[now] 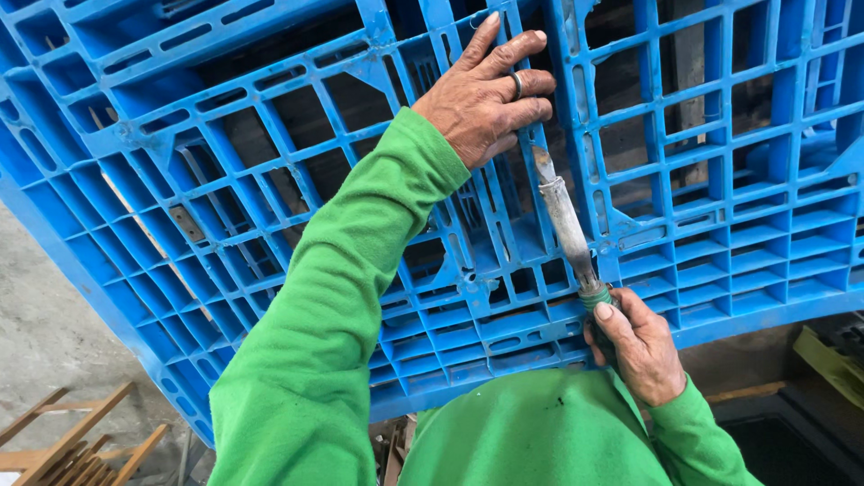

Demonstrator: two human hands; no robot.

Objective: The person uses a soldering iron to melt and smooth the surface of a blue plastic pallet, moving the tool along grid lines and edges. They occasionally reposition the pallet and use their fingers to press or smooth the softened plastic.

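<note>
Far left of both hands, low in the view, a wooden frame [72, 441] of slats lies on the grey concrete floor [45, 315], well apart from the work and touched by nobody. Above it and running across nearly the whole picture is a blue plastic pallet [270, 180], tilted up on edge so that its ribbed grid faces me; I judge it is stood this way to bring the ribs within reach of both arms at chest level. A green sleeve [333, 315] leads up to the left hand [486, 99], which is laid flat on the pallet, fingers spread and extended over the ribs, a ring on one finger; it grasps nothing and seems to press the grid steady just above the spot being worked. Directly under that hand, touching or almost touching its lower edge, sits the tip of a long grey metal tool [565, 225], worn and crusted, slanting down and to the right. I cannot tell whether the tip is in a rib or merely against it. Its lower end has a green handle [594, 295], and the right hand [637, 346] is closed round that handle, thumb on top, low and near the body, which I read as a grip for guiding the tip with control. Right of that hand, past the pallet's bottom edge, are a yellowish-green object [828, 360] and a dark bin [792, 441], both partly cut off and hard to identify.
</note>
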